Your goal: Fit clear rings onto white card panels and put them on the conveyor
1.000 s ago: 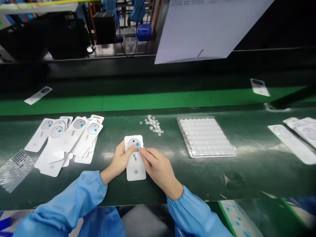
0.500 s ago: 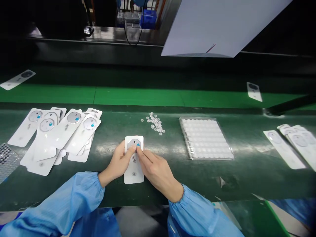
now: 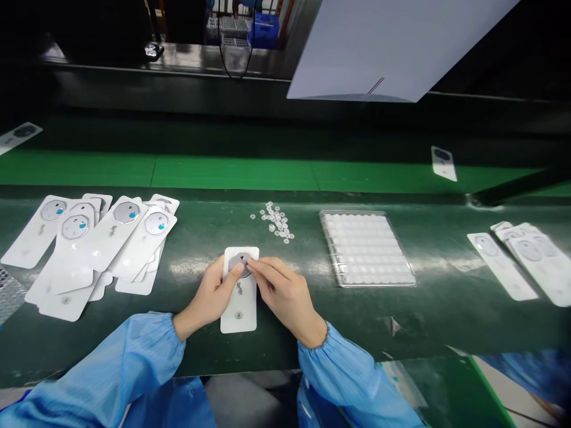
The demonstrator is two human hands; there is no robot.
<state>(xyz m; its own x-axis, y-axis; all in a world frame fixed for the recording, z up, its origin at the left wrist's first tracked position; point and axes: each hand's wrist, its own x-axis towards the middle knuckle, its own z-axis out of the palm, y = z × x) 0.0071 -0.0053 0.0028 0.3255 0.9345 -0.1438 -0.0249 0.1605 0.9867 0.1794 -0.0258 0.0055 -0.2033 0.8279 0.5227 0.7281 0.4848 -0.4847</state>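
Observation:
A white card (image 3: pixel 239 309) with a grey round patch near its top lies flat on the dark green bench in front of me. My left hand (image 3: pixel 213 295) holds its left edge, thumb lying across the card just below the patch. My right hand (image 3: pixel 282 293) comes in from the right with fingertips pinched together on the grey patch. What the pinch holds, if anything, is too small to see. Both arms wear blue sleeves.
A fanned pile of similar white cards (image 3: pixel 96 244) lies at the left. Several small clear discs (image 3: pixel 276 220) are scattered behind the card. A clear blister tray (image 3: pixel 368 248) sits to the right, more cards (image 3: pixel 521 255) at far right. A green conveyor belt (image 3: pixel 232 172) runs behind.
The blue dot seen on the grey patch earlier is now covered by my right fingertips, which have shifted slightly left onto the patch. The card has stayed in place.

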